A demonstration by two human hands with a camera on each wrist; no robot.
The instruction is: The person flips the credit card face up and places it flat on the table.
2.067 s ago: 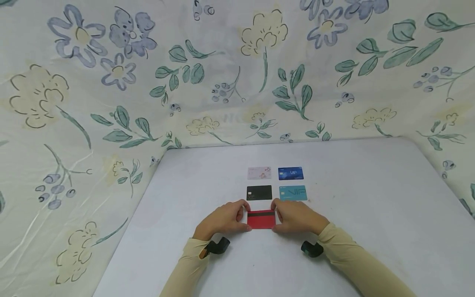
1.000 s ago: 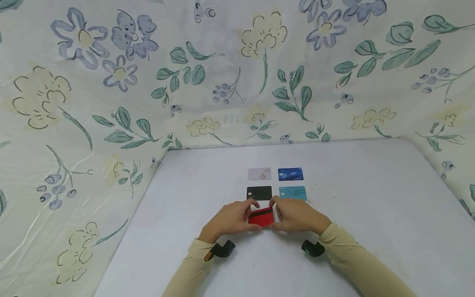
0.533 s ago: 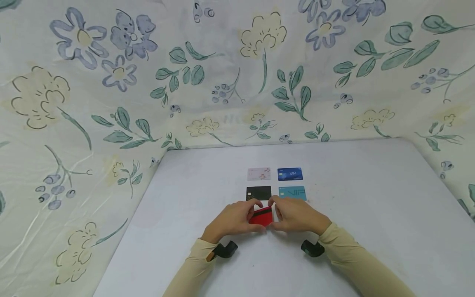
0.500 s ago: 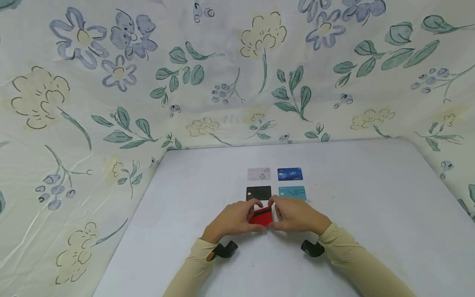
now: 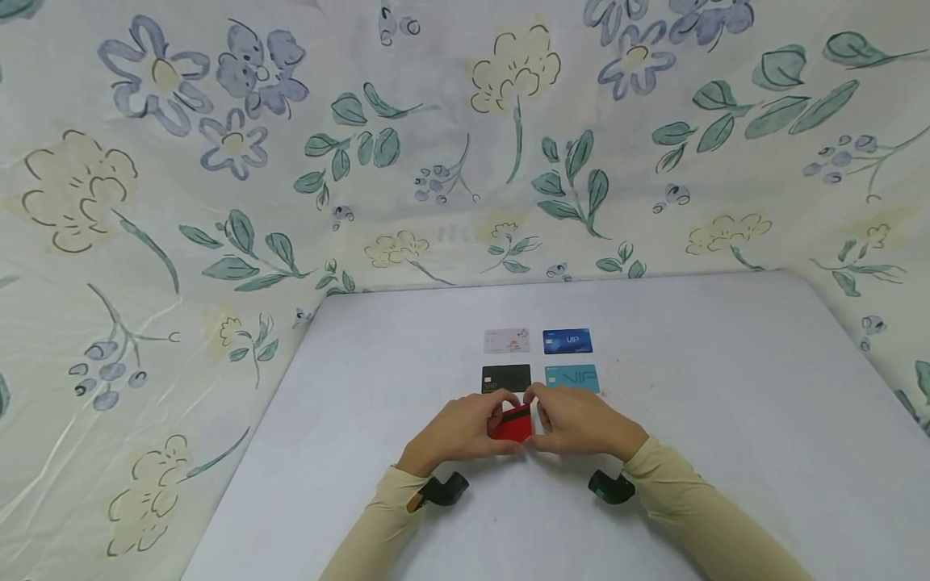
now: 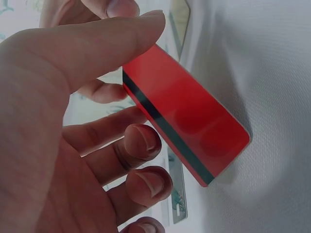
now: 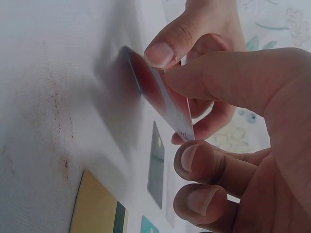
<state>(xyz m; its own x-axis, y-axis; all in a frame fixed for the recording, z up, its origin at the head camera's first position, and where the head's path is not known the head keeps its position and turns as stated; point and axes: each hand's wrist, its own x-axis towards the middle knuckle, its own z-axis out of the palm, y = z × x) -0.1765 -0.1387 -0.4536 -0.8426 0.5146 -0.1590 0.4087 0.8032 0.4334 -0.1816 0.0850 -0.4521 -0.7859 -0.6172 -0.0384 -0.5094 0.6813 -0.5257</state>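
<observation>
Both hands hold a red bank card [image 5: 514,426] with a dark magnetic stripe, tilted with one end raised off the table. My left hand [image 5: 459,429] pinches its left end; in the left wrist view the thumb lies across the card [image 6: 189,116] while several other fingers curl below it. My right hand [image 5: 577,421] holds the right side, and in the right wrist view its thumb [image 7: 194,73] meets the card's edge beside the left thumb. A gold card [image 7: 97,204] with a dark stripe lies on the table near the right hand, hidden from the head view.
Past the hands, a black card [image 5: 506,378], a teal card [image 5: 571,378], a pale pink card [image 5: 507,340] and a blue card [image 5: 568,340] lie in two rows on the white table [image 5: 690,363]. Floral cloth [image 5: 436,210] hangs behind.
The red card lay level between both hands; its near and far edges now slant, and one end is lifted. My left hand has moved right, closer to the right hand, covering more of it.
</observation>
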